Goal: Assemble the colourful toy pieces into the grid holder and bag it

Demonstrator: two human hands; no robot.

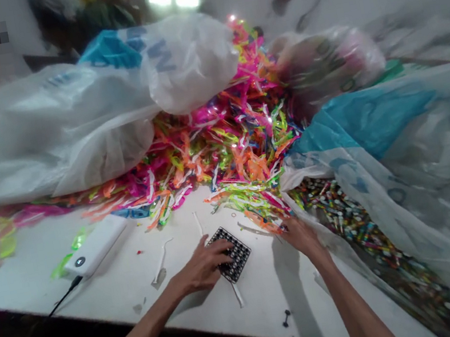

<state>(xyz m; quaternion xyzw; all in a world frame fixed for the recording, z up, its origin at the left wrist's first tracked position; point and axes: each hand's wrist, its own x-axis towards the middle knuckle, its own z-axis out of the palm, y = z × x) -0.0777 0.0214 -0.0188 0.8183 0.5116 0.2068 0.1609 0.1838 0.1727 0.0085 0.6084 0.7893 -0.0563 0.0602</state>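
A small black grid tray (240,254) with rows of round holes lies on the white table. My left hand (203,262) holds it from the left, with the fingers bent across its top and the thumb near its upper left corner. My right hand (302,234) is to the right of the tray, at the front edge of a heap of bright plastic strips (222,151). Its fingertips are closed together against orange strips (263,221); what exactly lies between them is hidden. A white strip (238,295) sticks out below the tray.
A white power bank (97,246) with a black cable lies on the left. Large white plastic bags (48,130) cover the back. On the right, an opened bag (364,167) holds many small coloured pieces (347,216). A small black part (286,318) lies near the front edge.
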